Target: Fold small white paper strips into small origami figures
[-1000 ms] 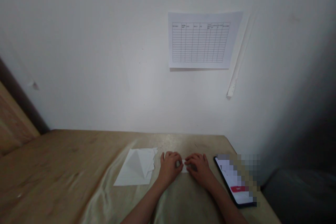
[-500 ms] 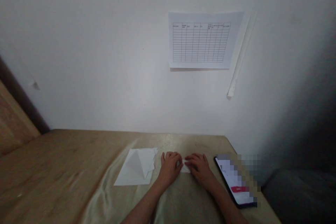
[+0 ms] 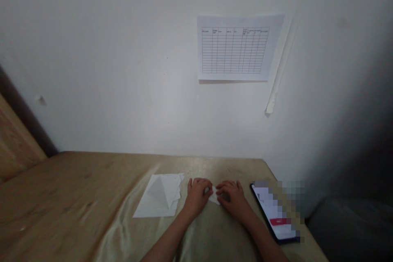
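Observation:
Between my hands, on the cloth-covered table [image 3: 215,233], lies a small piece of folded white paper [image 3: 214,197]. My left hand [image 3: 198,194] pinches its left side, thumb and fingers curled together. From the other side, my right hand [image 3: 231,194] has its thumb and fingers closed on the right edge. The fingers partly cover the paper, so its full shape is hidden. To the left of my left hand rests a stack of white paper sheets [image 3: 150,204] with ragged right edges and a crease across the top sheet.
A phone [image 3: 278,217] with a lit, partly blurred screen lies near the table's right edge. Behind the table, a printed grid sheet [image 3: 235,49] hangs on the white wall [image 3: 123,69]. Wooden furniture [image 3: 18,139] stands at far left, something dark [image 3: 353,229] at right.
The small paper has turned slightly between my hands and shows a little more of its surface. Both hands have shifted only slightly; the stack and phone stay put.

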Demonstrator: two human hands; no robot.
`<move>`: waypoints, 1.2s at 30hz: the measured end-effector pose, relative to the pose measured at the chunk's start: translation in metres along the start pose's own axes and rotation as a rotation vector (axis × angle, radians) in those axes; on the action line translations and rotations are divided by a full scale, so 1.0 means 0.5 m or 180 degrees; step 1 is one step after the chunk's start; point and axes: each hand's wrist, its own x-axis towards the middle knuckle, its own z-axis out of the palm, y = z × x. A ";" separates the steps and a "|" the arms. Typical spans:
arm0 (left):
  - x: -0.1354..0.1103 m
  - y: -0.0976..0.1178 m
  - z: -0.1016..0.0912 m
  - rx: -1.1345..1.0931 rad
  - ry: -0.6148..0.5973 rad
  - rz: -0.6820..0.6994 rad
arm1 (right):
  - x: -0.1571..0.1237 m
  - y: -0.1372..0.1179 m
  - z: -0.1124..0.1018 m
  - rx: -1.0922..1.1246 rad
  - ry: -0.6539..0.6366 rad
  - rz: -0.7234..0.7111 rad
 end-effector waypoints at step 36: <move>0.006 0.000 0.006 -0.0107 0.0071 -0.0136 | -0.002 -0.017 0.007 -0.0104 0.0061 0.0165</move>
